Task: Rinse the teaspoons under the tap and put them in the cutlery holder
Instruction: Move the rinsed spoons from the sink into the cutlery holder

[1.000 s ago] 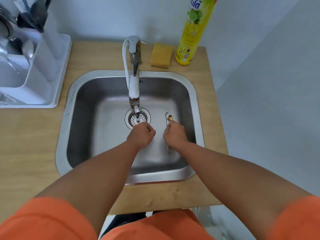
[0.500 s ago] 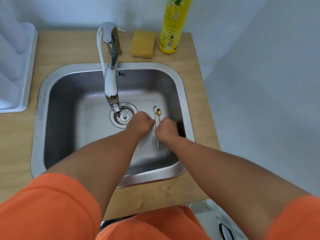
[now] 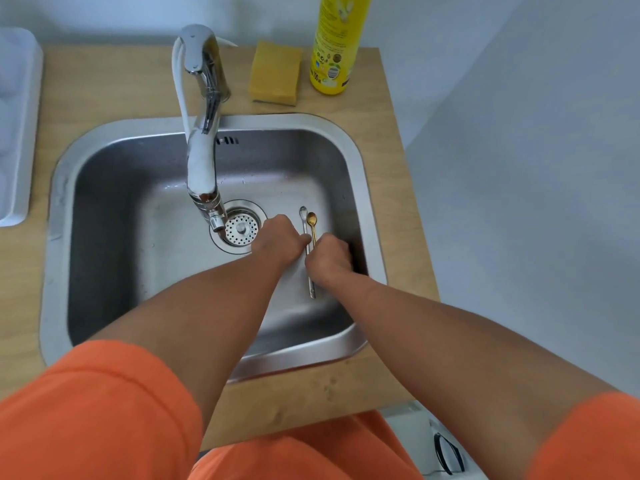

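A: What's around the sink (image 3: 360,161)?

B: Steel basin set in a wood-grain tabletop (image 3: 104,95). Chrome tap (image 3: 202,133) arcs over it w/ a white hose alongside, spout ending just left of the round perforated drain strainer (image 3: 240,228). Behind the rim: a yellow sponge (image 3: 275,73), blocky, slightly worn, and next to it a yellow dish-soap bottle (image 3: 337,46), top cut off by the frame. White plastic tray (image 3: 20,126) at far left, mostly out of view.

A: And the spoons?

B: Two on the basin floor, right of the strainer, side by side – a silver teaspoon (image 3: 304,216) and a gold teaspoon (image 3: 312,220), bowls pointing toward the back wall. Both thin, long-handled. The silver one's handle end shows again below the hands.

A: Hands?

B: Left hand (image 3: 280,240) and right hand (image 3: 329,258) both down in the basin, knuckles up, nearly touching over the handles. Right hand's grip looks closed around the gold handle, approx. mid-length – fingers curled under, so contact itself is hidden. Left hand's fingers are folded too, beside the silver handle; can't tell if it's holding anything.

A: Anything else hard to read?

B: Forearms block the basin's near floor. Orange sleeves (image 3: 100,410) fill the bottom. A dark looped thing at lower right – too small to identify.
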